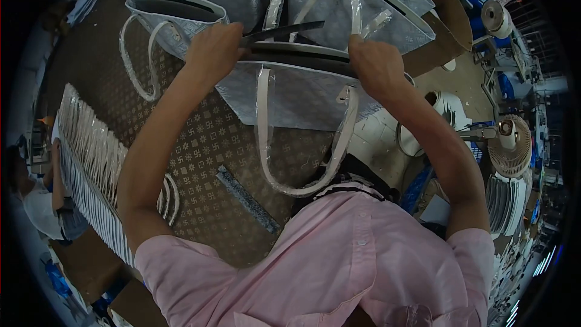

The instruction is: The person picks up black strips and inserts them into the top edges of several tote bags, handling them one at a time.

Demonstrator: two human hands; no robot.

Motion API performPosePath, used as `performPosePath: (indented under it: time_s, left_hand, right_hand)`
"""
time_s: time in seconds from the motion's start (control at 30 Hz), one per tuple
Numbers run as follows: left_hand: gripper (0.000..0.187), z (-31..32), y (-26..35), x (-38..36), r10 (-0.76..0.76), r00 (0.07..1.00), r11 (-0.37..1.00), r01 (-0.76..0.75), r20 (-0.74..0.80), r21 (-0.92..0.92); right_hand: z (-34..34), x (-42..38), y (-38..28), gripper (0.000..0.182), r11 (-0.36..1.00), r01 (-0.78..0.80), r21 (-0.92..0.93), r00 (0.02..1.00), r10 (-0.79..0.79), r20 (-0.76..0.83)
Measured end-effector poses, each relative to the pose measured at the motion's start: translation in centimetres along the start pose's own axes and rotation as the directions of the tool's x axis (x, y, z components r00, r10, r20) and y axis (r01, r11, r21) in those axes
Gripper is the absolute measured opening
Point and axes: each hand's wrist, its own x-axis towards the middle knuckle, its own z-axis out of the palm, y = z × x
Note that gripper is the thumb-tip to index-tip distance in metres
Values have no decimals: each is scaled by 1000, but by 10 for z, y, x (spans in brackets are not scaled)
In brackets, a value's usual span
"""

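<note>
My two hands were out in front of me, at the top of the silver-grey bag. It sat at the middle of the scene, over the near right part of the brown patterned table, with its long mouth open and the inside in shadow. My left hand was by the left end of that mouth, fingers curled closed around one end of a dark strip, which stuck out to the right, just above the far side of the opening. Whether those fingers pinched the rim as well, I cannot tell. My right hand gripped the right end of the rim, its fingers bent down over the edge; their tips were hidden from me. The bag's near handle, pale and in clear wrap, looped down towards my pink shirt.

Left of that loop, a speckled grey strip lay flat and slantwise on the table. Just beyond my left hand stood another bag, its mouth open and its handles drooping to the left. More grey bags crowded the far right, beside brown cardboard. On the near left was a long row of pale folded pieces with wrapped handles. A co-worker was at the left edge, and a fan stood to the right of my right arm.
</note>
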Motion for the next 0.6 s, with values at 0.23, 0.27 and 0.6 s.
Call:
performPosePath:
  time_s: [0.23, 0.27, 0.6]
  left_hand:
    - [28, -10, -9, -14, -64, 997, 997, 65, 31, -30]
    - [28, -21, -11, -18, -68, 997, 997, 69, 24, -25]
    - [35, -87, 65, -1, 216, 967, 952, -178, 134, -249]
  right_hand:
    - [11, -21, 66, 13, 995, 91, -28, 991, -88, 104]
    - [4, -26, 79, 13, 995, 95, -30, 991, -91, 96]
    - [-72, -19, 20, 41, 852, 516, 94, 749, -395, -532]
